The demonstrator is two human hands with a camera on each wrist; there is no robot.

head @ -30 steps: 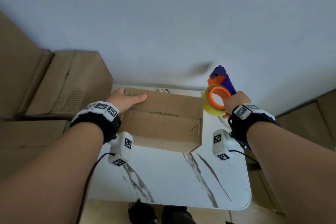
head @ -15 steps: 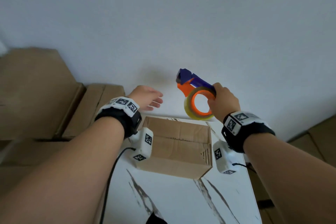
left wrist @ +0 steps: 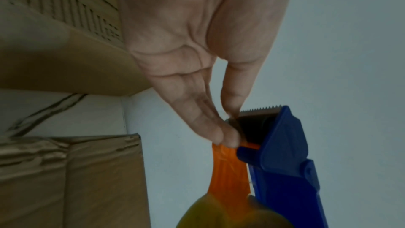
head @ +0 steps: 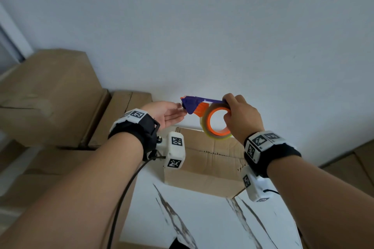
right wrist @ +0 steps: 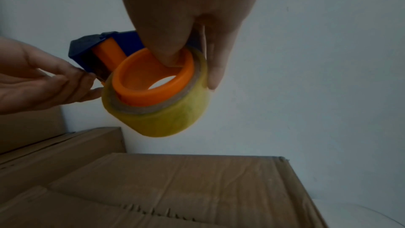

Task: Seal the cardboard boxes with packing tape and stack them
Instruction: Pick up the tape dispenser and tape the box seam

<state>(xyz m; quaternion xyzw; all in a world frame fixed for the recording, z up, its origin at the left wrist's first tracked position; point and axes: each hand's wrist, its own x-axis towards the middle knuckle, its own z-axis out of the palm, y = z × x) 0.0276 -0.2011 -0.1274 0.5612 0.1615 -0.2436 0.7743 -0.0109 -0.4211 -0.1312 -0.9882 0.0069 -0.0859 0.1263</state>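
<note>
A blue and orange tape dispenser (head: pixel 199 106) with a yellowish tape roll (head: pixel 215 128) is held in the air above a closed cardboard box (head: pixel 204 170) on the white marbled table (head: pixel 202 218). My right hand (head: pixel 240 117) grips the dispenser, thumb inside the orange core (right wrist: pixel 153 82) and fingers over the roll (right wrist: pixel 166 119). My left hand (head: pixel 168 113) reaches the dispenser's blue head (left wrist: pixel 282 141); its fingertips (left wrist: pixel 225 138) pinch at the tape end beside the serrated blade (left wrist: pixel 260 110).
Stacked cardboard boxes (head: pixel 50 95) stand left of the table against the white wall. More cardboard (head: pixel 352 168) lies at the right. Another box (left wrist: pixel 72 179) sits close below my left hand. The table's near part is bare.
The view tilted up. My right hand lifted the dispenser and turned it level. My left hand left the box, rose, and now meets the dispenser's head.
</note>
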